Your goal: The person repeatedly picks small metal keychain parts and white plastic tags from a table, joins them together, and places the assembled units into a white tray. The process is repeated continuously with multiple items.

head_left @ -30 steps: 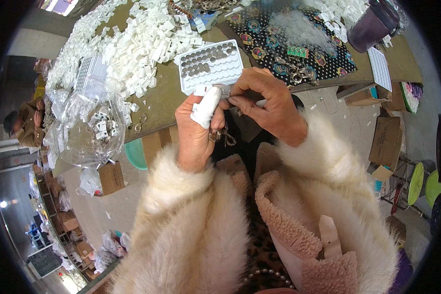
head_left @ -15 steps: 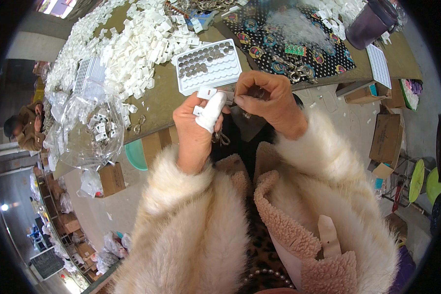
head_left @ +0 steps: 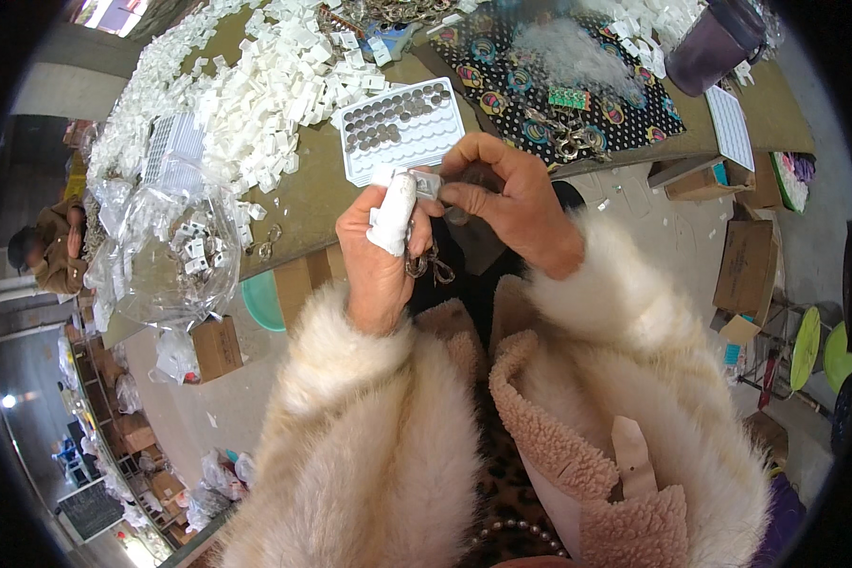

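My left hand [head_left: 374, 265], its thumb wrapped in a white covering [head_left: 394, 216], grips a small white plastic case [head_left: 427, 185] between thumb and fingers. Metal clasps on a short chain [head_left: 437, 267] dangle below those fingers. Close by on the right, my right hand [head_left: 525, 208] is closed in a pinch at the case's right end; something thin and see-through shows at its fingertips, too unclear to name. Just beyond both hands lies a white tray [head_left: 424, 142] of round wells, partly filled with silver button cells [head_left: 374, 123].
A heap of white plastic pieces [head_left: 279, 80] covers the table's left side, beside a clear bag [head_left: 175, 275]. Patterned cloth [head_left: 483, 76] with metal clasps [head_left: 573, 142] and a dark tumbler [head_left: 715, 47] are on the right. Another person [head_left: 62, 246] sits far left.
My left thumb has turned more upright over the white case, whose right end now shows more. The dangling clasps have swung slightly right. My right hand has shifted a little left.
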{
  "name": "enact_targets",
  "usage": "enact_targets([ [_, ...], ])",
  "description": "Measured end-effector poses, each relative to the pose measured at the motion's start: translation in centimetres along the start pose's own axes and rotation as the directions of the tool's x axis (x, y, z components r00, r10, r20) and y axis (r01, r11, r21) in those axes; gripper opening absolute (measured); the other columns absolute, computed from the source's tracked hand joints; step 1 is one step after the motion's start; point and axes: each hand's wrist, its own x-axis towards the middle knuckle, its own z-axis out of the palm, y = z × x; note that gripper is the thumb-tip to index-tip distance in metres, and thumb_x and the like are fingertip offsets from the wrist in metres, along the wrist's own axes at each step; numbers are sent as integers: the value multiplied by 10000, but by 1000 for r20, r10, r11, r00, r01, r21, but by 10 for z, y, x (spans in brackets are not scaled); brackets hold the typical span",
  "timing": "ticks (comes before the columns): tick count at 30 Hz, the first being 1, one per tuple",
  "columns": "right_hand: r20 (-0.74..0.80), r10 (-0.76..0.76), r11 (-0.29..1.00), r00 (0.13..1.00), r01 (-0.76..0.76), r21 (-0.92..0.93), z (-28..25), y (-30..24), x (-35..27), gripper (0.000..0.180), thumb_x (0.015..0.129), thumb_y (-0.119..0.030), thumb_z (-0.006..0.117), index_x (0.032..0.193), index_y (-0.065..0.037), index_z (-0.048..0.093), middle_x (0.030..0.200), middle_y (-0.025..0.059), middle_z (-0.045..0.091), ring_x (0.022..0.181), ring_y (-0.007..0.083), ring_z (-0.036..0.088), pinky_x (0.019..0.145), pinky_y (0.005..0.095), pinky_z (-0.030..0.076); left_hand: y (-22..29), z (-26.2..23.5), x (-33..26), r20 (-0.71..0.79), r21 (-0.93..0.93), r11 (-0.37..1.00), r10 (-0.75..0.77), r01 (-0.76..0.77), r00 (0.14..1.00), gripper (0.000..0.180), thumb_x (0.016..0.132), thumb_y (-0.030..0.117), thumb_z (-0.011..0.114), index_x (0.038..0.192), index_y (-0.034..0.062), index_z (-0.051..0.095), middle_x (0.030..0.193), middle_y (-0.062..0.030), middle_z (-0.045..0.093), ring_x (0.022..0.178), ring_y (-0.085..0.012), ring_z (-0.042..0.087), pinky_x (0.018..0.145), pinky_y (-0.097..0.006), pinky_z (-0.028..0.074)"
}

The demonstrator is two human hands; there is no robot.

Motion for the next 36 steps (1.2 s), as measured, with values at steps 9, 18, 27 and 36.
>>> enact_targets([
  [9,287,-620,433,730,624,-651,1,6,5,276,715,-137,793,950,-113,651,926,24,578,861,276,544,790,415,377,-5,-10,-3,30,361,924,120,-123,992,217,1029,179,615,984,-6,718,684,22,590,554,-22,456,487,-203,344],
  [18,347,-580,364,737,616,-698,-1,17,1,205,716,-70,749,893,-105,651,884,26,575,866,264,548,767,412,400,2,-17,-15,6,432,900,-68,59,998,170,962,136,707,1066,2,721,775,67,594,638,-6,474,535,-197,356],
  [27,536,-470,355,701,707,-612,5,17,26,158,758,-45,716,896,-96,659,911,34,601,883,268,574,789,397,434,12,-36,-13,-26,307,936,-170,170,985,292,930,57,712,1212,-17,689,774,62,616,564,-13,435,485,-202,327],
  [36,329,-536,218,778,503,-836,21,18,77,118,791,-52,752,905,-78,739,851,65,660,793,271,636,702,375,444,20,-52,-6,-87,244,967,-50,70,995,243,981,140,649,1121,-47,717,836,-35,718,527,-22,429,480,-197,322],
])
